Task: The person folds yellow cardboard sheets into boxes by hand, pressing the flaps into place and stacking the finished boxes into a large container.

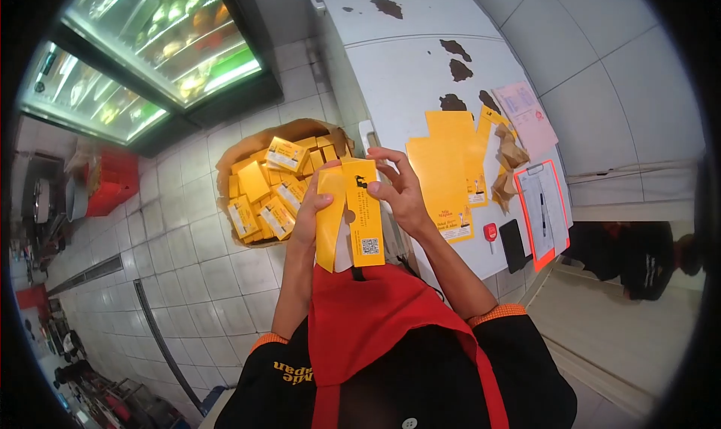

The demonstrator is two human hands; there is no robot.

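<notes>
A yellow carton [366, 222], printed with a QR code and a dark logo, is held between my two hands in front of the red apron. It looks partly folded, with a gap showing pale inner card along its middle. My left hand [309, 217] grips its left panel, thumb on the front. My right hand [399, 191] holds the upper right edge, thumb pressed near the logo. Right of my hands, flat yellow carton sheets [438, 175] lie on the white surface. Beyond my left hand, a large brown paper bag [223, 175] holds many folded yellow boxes [255, 182].
On the worn white surface [398, 76] lie a pink paper [526, 117], crumpled brown paper [511, 155], an orange clipboard [547, 258] with a pen, a black phone [514, 246] and a red tag [490, 232]. A lit glass-door fridge [161, 42] and red crates [113, 179] stand left.
</notes>
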